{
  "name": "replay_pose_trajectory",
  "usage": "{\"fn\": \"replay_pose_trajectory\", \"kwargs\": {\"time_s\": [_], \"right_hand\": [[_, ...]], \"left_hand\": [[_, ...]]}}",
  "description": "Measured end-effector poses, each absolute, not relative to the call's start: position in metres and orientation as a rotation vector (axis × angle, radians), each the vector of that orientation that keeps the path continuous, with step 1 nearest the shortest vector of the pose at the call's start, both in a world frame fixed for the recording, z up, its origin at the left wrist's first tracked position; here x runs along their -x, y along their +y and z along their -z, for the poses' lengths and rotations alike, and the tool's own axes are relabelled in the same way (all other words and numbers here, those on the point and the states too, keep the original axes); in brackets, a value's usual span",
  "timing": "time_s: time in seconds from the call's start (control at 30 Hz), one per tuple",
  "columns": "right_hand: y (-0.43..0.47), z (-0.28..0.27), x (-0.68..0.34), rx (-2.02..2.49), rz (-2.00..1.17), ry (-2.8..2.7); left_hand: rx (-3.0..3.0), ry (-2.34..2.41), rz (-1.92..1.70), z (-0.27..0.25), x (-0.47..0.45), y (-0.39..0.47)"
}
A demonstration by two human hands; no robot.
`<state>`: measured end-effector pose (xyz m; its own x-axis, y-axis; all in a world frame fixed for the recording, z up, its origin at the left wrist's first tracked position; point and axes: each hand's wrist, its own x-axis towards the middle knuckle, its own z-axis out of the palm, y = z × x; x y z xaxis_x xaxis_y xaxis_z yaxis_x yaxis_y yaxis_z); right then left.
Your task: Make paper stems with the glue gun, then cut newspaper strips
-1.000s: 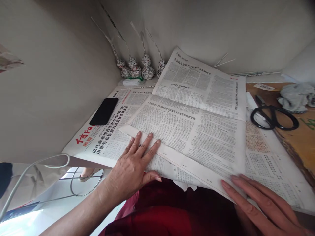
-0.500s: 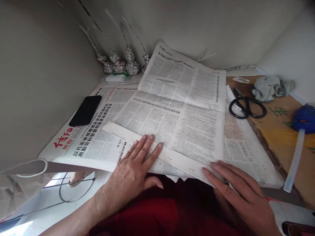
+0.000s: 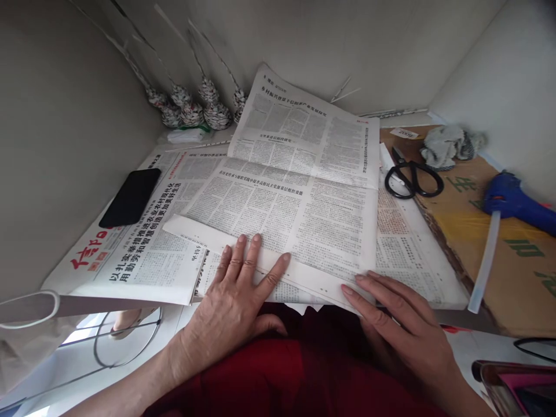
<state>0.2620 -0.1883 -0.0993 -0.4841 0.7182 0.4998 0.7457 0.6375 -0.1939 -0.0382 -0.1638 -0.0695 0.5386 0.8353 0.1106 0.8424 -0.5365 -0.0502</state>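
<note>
A printed newspaper sheet (image 3: 278,202) lies at a slant in front of me, its far part leaning up against the wall. Along its near edge a narrow white strip (image 3: 304,277) is folded over. My left hand (image 3: 237,284) rests flat across this strip, fingers spread and fingertips on the print. At the strip's right end, the outstretched fingers of my right hand (image 3: 399,313) touch the sheet's near right corner; its thumb is hidden. More newspaper (image 3: 147,255) lies underneath, with a black phone (image 3: 130,197) on its left part.
Several woven paper gourd shapes (image 3: 215,104) stand at the back left. To the right are black-handled scissors (image 3: 414,179), a crumpled grey glove or cloth (image 3: 449,147) and a blue glue gun (image 3: 508,194) with a glue stick, on cardboard (image 3: 521,278). Below left is a wire ring stand (image 3: 125,341).
The view has turned to the right, so everything sits further left and more of the glue gun shows. Both hands stay on the folded strip, with only slight finger shifts.
</note>
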Motion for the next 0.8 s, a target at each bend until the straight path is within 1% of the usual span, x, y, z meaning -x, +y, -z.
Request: {"fn": "replay_pose_trajectory", "kwargs": {"time_s": [0.33,0.8], "right_hand": [[-0.1858,0.0976,-0.2591,1.137,0.145,-2.299],[-0.1885,0.0911,-0.2556,1.114,0.072,-2.247]], "left_hand": [[2.660,-1.470,0.049,0.0677,0.0306,-0.1645],[2.645,-1.487,0.074,0.0729,0.0292,-0.1651]]}}
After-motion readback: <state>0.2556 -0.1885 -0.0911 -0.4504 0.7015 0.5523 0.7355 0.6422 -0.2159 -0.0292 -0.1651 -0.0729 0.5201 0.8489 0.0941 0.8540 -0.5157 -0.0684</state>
